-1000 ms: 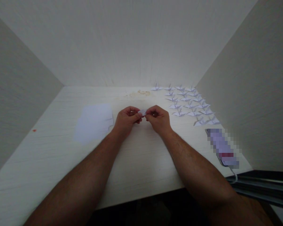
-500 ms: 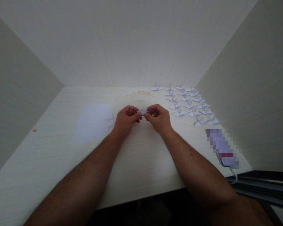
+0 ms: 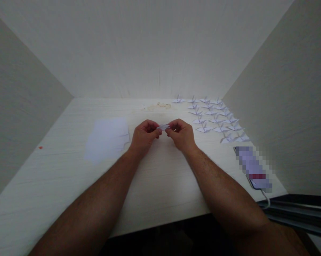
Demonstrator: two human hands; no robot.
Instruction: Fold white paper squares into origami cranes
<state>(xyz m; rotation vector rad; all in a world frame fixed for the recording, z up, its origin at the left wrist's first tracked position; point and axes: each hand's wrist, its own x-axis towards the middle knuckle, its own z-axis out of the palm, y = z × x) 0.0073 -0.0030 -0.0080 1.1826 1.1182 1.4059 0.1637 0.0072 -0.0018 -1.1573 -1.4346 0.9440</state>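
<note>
A small folded piece of white paper [image 3: 163, 127] is held just above the table between both hands. My left hand [image 3: 146, 136] pinches its left end, thumb in front. Its right end is gripped by my right hand [image 3: 181, 134] between thumb and fingers. The fingertips hide the paper's ends, and its exact folds are too small to make out. To the left of my left hand lie white paper sheets [image 3: 107, 137]. Several white paper cranes [image 3: 203, 128] stand in rows to the right, beyond my right hand.
The pale table [image 3: 160, 185] is closed in by a back wall [image 3: 150, 49] and side walls. A phone [image 3: 252, 167] with a white cable [image 3: 267, 201] lies at the right edge. Brownish marks [image 3: 163, 105] show near the back, and a small orange spot [image 3: 40, 147] at far left.
Both hands have shifted very slightly to the right. The folded paper shows a little more between the fingertips, as the right fingers have moved slightly outward.
</note>
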